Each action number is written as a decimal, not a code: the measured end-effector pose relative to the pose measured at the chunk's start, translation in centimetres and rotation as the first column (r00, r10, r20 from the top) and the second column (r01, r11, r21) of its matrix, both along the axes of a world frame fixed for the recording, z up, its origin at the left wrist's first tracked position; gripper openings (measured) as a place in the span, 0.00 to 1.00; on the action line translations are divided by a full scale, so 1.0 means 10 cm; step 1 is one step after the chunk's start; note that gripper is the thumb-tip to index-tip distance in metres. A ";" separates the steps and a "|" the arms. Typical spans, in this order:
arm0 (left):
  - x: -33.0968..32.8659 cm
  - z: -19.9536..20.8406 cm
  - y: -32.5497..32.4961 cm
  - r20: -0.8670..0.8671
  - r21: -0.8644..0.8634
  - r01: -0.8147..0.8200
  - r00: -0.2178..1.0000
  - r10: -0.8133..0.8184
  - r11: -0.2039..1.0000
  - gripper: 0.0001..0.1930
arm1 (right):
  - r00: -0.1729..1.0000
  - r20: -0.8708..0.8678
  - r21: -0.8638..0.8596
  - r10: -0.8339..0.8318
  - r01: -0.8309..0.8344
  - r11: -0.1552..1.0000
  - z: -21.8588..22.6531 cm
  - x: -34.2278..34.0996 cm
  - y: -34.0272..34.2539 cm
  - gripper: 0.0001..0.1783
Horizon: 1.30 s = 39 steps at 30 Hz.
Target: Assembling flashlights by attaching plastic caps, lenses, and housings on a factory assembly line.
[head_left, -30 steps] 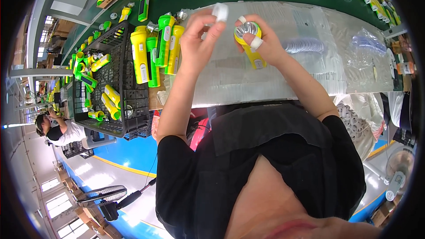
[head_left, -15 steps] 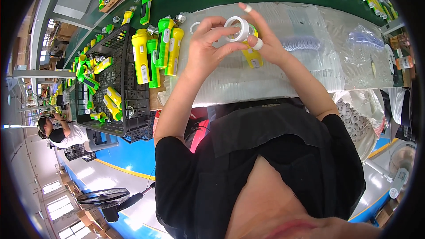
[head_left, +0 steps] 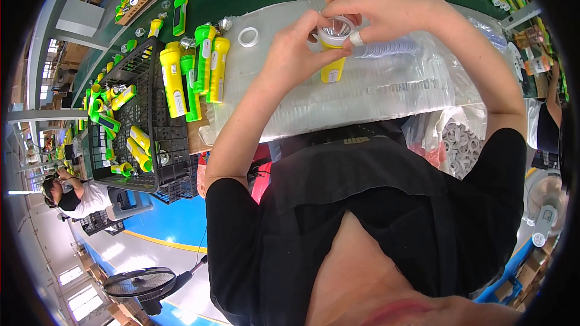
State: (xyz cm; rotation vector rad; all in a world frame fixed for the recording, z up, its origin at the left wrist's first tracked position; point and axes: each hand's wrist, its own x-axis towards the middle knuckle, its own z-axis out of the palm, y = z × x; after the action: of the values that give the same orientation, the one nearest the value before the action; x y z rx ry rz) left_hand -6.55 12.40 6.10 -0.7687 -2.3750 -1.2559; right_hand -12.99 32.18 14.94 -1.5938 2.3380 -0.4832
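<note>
A yellow flashlight (head_left: 331, 73) stands upright on the plastic-covered worktop, its silver reflector facing up. A white ring (head_left: 328, 38) sits around its head. My left hand (head_left: 296, 48) is closed on the near left side of the ring, thumb in front and fingers bent behind. Curled over the ring from the far right, my right hand (head_left: 374, 15) presses it with its fingertips; a white wrap covers one digit. Some fingertips are hidden behind the flashlight head. Another white ring (head_left: 248, 37) lies flat on the plastic left of my hands.
Yellow and green flashlights (head_left: 192, 72) lie left of my hands, beside a black crate (head_left: 172, 169) holding more. Stacked clear discs (head_left: 386, 49) lie to the right. A bag of white rings (head_left: 462, 145) hangs below the right table edge. Co-workers sit at the far left and right.
The white ring has come down onto the flashlight head. My right hand has swung over from the right side to grip it from the far side, and my left hand has stayed close.
</note>
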 end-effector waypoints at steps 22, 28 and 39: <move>-0.01 -0.03 0.14 -0.124 -0.038 -0.068 0.990 0.063 0.997 0.24 | 0.973 -0.203 -0.446 -0.108 0.006 0.895 -0.35 -0.04 -0.01 0.31; -0.04 -0.01 0.24 -0.173 -0.110 -0.158 0.975 0.138 0.981 0.24 | 0.763 -0.369 0.179 -0.531 0.619 0.765 -0.13 0.16 -0.15 0.30; -0.09 -0.06 0.23 -0.118 -0.027 -0.141 0.983 0.137 0.990 0.23 | 0.915 -0.188 -0.502 -0.357 0.223 0.836 -0.34 0.00 0.05 0.29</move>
State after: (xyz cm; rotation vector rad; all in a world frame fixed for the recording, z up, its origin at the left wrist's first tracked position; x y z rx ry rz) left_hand -7.47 14.67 5.48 -0.6543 -2.3190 -1.0862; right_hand -13.02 32.68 11.51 -1.5716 2.8646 -1.0329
